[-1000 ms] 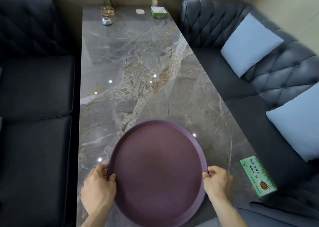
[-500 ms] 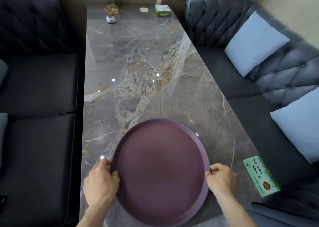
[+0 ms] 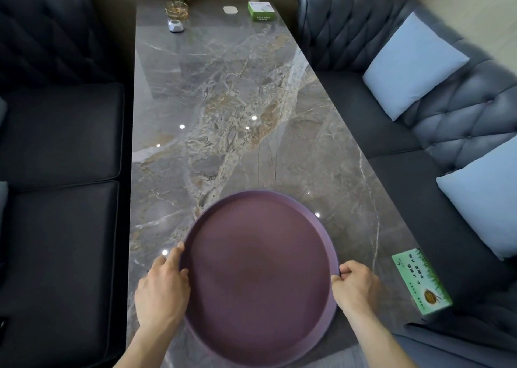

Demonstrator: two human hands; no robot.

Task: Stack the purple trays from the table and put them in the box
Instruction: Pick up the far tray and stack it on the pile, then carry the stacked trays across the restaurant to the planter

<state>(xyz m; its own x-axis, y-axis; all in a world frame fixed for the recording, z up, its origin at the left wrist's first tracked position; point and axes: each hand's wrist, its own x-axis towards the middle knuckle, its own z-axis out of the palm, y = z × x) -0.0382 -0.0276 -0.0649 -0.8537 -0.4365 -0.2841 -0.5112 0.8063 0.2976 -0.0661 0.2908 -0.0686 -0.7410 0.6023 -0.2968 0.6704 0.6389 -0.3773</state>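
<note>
A round purple tray (image 3: 258,278) sits at the near end of the grey marble table (image 3: 223,102). My left hand (image 3: 162,289) grips its left rim, fingers along the edge. On the opposite side my right hand (image 3: 355,286) pinches the right rim. The tray's near edge hangs over the table's front edge. Whether more trays lie under it I cannot tell. No box for the trays is in view.
A green tissue box (image 3: 422,281) lies at the table's near right edge. At the far end stand a glass vase (image 3: 176,6), a small grey device (image 3: 176,26), a white pad (image 3: 230,10) and a second green box (image 3: 261,11). Dark sofas flank the table; light blue pillows (image 3: 411,65) on the right one.
The view has shifted a little; both hands keep hold of the tray's rim and the tray stays near the table's front edge.
</note>
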